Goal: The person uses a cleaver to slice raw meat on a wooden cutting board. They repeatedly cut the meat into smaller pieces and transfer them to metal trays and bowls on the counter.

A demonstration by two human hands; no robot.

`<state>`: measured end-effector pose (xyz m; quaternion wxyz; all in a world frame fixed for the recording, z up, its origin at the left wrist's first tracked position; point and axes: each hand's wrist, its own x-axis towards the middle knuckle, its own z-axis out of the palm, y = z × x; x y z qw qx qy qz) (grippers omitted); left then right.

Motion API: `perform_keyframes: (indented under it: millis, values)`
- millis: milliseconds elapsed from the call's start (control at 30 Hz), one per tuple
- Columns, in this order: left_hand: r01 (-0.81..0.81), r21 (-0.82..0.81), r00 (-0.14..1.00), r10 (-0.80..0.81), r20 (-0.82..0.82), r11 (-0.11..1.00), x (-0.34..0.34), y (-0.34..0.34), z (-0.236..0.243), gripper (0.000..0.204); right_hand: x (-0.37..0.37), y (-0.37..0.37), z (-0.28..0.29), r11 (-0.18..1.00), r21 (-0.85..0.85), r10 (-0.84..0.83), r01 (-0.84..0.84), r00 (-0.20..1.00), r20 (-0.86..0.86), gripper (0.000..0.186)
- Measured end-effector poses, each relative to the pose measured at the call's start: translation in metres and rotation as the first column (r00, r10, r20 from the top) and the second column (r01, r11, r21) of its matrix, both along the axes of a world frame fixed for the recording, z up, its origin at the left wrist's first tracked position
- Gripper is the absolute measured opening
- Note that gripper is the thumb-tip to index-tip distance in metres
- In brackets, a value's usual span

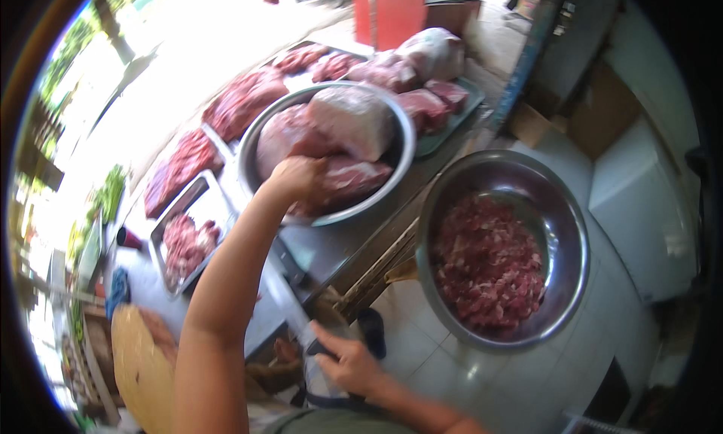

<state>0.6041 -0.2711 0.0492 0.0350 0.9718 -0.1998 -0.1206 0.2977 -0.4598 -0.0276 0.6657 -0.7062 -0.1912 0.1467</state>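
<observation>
A large slab of raw meat [343,179] lies in a wide steel bowl [403,152] on the tabletop [316,246], under two paler chunks. The left hand [297,179] reaches into that bowl, its grip pinching the slab's near edge. Nearer the person than the bowl, the right hand [348,362] has its grip pressed together round a knife handle, the long blade [282,287] pointing back toward the bowl. Right of it stands a second steel bowl [561,208] of chopped meat; left of it, a tray [207,197] of pieces.
</observation>
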Motion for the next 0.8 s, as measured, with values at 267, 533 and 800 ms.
perform_keyframes:
  millis: [267, 533, 800]
  values:
    - [-0.170, -0.523, 0.913, 0.334, 0.237, 0.835, -0.093, 0.146, 0.046, 0.018, 0.002, -0.008, -0.017, 0.999, 0.017, -0.031, 0.032, 0.997, -0.074, 0.068]
    - [-0.687, -0.060, 0.676, 0.666, 0.316, 0.725, -0.289, 0.297, 0.013, 0.038, 0.069, 0.038, 0.015, 0.899, -0.438, 0.134, -0.022, 0.965, 0.226, 0.070]
    - [-0.820, 0.011, 0.569, 0.812, 0.130, 0.573, -0.383, 0.290, -0.052, 0.057, 0.127, 0.107, 0.000, 0.654, -0.708, 0.224, 0.265, 0.827, 0.516, 0.058]
